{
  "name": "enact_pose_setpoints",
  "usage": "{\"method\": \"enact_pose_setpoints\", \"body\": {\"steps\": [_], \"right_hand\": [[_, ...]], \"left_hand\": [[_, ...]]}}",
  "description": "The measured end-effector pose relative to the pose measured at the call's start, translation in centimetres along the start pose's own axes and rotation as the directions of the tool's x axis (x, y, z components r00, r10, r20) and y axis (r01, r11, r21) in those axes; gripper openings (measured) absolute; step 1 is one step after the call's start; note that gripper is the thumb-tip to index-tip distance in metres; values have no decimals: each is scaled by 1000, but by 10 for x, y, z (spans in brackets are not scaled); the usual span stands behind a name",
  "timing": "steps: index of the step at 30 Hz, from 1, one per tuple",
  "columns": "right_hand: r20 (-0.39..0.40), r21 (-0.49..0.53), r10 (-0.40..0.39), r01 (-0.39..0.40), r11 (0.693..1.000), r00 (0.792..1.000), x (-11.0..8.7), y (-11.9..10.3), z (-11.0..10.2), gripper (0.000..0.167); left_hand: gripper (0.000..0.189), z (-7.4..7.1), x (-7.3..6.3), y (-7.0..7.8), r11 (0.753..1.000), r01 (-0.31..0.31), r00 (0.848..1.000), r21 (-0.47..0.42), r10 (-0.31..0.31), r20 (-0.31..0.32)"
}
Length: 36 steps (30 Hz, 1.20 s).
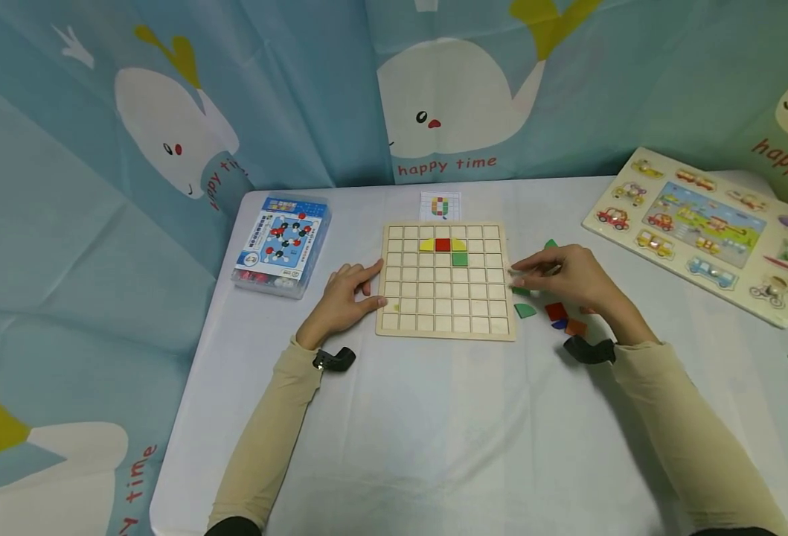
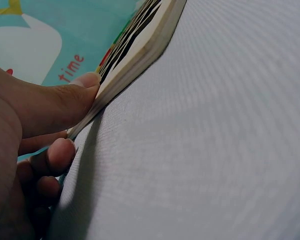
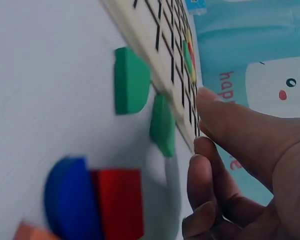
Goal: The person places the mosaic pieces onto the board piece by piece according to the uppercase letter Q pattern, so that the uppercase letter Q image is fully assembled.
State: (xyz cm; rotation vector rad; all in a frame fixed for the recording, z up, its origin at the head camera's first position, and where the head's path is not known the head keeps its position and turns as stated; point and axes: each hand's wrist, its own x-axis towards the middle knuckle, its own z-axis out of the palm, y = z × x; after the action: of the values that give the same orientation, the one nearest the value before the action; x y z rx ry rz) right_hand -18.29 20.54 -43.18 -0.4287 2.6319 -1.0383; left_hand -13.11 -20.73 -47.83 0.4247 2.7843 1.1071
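A wooden grid board [image 1: 443, 286] lies flat on the white table. Near its top sit a red square [image 1: 443, 244] between two yellow pieces [image 1: 427, 245], and a green square [image 1: 460, 259] lower right of the red. My left hand [image 1: 350, 298] rests against the left edge, index finger and thumb spread along it; the thumb [image 2: 65, 105] touches the rim in the left wrist view. At the right edge is my right hand [image 1: 564, 275], thumb and index finger apart, nothing visible between them. Green pieces [image 3: 132, 82] lie below it, beside the board.
Red [image 1: 556, 311], blue [image 1: 559, 324] and orange [image 1: 576, 327] pieces lie by the right wrist. Behind the board is a small pattern card [image 1: 440, 206]. A plastic molecule-set box [image 1: 283, 246] stands left; a vehicle puzzle board [image 1: 702, 231] lies at the right.
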Motion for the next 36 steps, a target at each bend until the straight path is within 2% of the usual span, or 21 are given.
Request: {"method": "enact_pose_setpoints", "body": {"steps": [5,12,18,22,26,32,36], "right_hand": [[29,-55,-14,16,998,999,-5,7,0,33],[6,-97,-29,30,995,1000,-6,5,6,30],[10,-116,4,-2,993,1000,-3,0,9,29],[1,-117,14,-14,993,1000,-3,0,10,28],[-14,-106,-9,7,994,1000,-4,4,12,24],[-22,-82,-44,42,996,999,-5,5,11,31],[-22,-59,-19,18,998,1000,-6,3,11,32]], "left_hand": [[73,1,1,-3,1000,-18,1000,12,18,-10],[73,0,1,-5,1000,-28,999,13,28,-19],[73,0,2,-5,1000,-24,999,18,25,-21],[73,0,1,-5,1000,-22,1000,20,22,-20],[73,0,0,-5,999,-29,999,20,30,-22],[73,1,-1,-4,1000,-26,999,14,26,-22],[73,2,0,-4,1000,-23,1000,20,23,-17]]}}
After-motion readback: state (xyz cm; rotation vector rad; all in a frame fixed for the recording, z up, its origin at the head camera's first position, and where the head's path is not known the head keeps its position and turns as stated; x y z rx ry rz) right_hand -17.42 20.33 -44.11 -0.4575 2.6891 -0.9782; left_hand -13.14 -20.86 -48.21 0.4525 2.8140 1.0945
